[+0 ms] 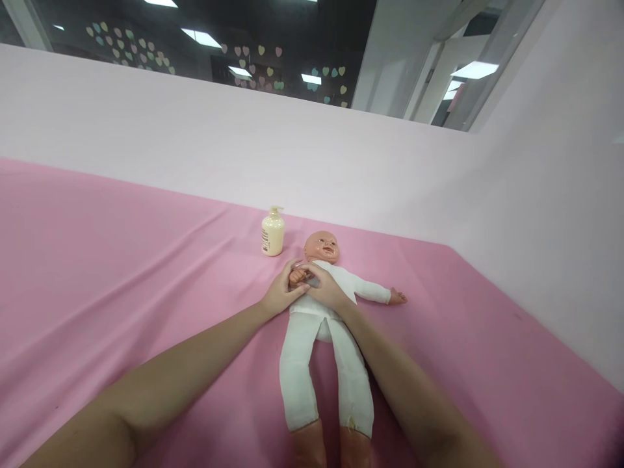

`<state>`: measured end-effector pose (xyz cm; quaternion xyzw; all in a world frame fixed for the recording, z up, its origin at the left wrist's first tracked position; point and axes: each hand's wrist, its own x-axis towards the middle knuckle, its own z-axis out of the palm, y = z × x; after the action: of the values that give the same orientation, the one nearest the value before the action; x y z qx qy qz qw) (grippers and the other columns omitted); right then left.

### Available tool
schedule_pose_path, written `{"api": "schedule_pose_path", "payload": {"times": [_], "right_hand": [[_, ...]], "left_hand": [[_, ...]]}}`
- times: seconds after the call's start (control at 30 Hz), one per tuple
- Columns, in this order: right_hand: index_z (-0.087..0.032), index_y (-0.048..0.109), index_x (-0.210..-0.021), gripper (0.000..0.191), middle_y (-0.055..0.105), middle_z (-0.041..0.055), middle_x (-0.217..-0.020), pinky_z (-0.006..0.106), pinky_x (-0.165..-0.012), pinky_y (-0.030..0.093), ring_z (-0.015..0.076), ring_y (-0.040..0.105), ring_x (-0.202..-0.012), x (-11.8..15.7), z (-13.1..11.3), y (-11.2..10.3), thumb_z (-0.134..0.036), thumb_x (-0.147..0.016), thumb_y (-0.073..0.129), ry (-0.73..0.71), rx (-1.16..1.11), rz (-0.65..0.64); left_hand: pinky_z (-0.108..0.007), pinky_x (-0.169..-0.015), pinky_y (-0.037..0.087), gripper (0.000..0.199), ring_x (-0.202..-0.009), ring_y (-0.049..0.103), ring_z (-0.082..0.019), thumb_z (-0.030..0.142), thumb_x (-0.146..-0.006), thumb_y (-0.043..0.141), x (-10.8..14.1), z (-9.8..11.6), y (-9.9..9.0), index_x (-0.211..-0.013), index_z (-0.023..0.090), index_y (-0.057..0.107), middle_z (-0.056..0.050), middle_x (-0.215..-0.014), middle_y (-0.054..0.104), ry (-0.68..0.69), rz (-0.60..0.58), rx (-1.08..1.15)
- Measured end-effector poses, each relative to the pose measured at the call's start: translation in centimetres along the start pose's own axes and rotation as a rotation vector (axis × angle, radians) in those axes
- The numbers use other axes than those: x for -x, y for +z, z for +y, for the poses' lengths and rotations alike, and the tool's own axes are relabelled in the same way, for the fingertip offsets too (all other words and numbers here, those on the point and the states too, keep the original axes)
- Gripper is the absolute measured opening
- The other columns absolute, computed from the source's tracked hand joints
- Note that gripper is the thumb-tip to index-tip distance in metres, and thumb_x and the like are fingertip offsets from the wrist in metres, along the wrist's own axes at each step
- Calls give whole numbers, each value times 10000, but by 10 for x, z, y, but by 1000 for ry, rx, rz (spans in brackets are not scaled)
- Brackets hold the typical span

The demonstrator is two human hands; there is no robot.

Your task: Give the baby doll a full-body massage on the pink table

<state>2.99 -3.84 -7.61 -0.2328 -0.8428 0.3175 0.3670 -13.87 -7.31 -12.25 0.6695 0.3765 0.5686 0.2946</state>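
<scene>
A baby doll [322,328] with a white cloth body lies on its back on the pink sheet, head toward the wall. My left hand [285,290] is closed around the doll's hand [298,277] on the left side of the picture. My right hand [325,286] lies over the doll's chest, its fingers curled onto that same doll hand from the other side. The doll's other arm [373,290] stretches out to the right on the sheet. Just beyond my left hand, a cream pump bottle [272,235] stands upright near the doll's head.
The pink sheet [146,260] covers the surface and has several folds on the left. A white wall [219,143] rises behind it and along the right. Above the wall, a dark window [292,39] carries heart-shaped stickers and reflected ceiling lights.
</scene>
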Motion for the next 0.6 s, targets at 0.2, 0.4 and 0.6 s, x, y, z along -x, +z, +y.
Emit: {"api": "schedule_pose_path", "payload": {"times": [0.2,0.4,0.6], "right_hand": [[-203,658,-1174,453,681,79,-1188,408,-990,485,228,630,-1078,-1,-2,0,-111,-734,595,4,59,-25],[-189,661,-1161,441,681,85,-1200,411,-990,478,235,627,-1096,-2,-6,-1,-112,-738,563,12,81,-44],[-209,644,-1229,538,672,64,-1228,385,-1017,467,216,605,-1145,-1,-6,-2,-76,-726,509,4,107,-68]], "left_hand": [[-382,-983,518,617,-1077,677,-231,365,-859,685,0,3,2,-1399,201,435,-86,-1189,677,-47,39,-58],[-386,-957,532,623,-1058,680,-232,293,-826,675,-2,4,3,-1396,199,440,-87,-1160,683,-46,52,-68],[-388,-959,531,736,-1011,677,-212,170,-737,614,-3,2,3,-1438,205,393,-62,-1105,672,-41,46,-10]]}}
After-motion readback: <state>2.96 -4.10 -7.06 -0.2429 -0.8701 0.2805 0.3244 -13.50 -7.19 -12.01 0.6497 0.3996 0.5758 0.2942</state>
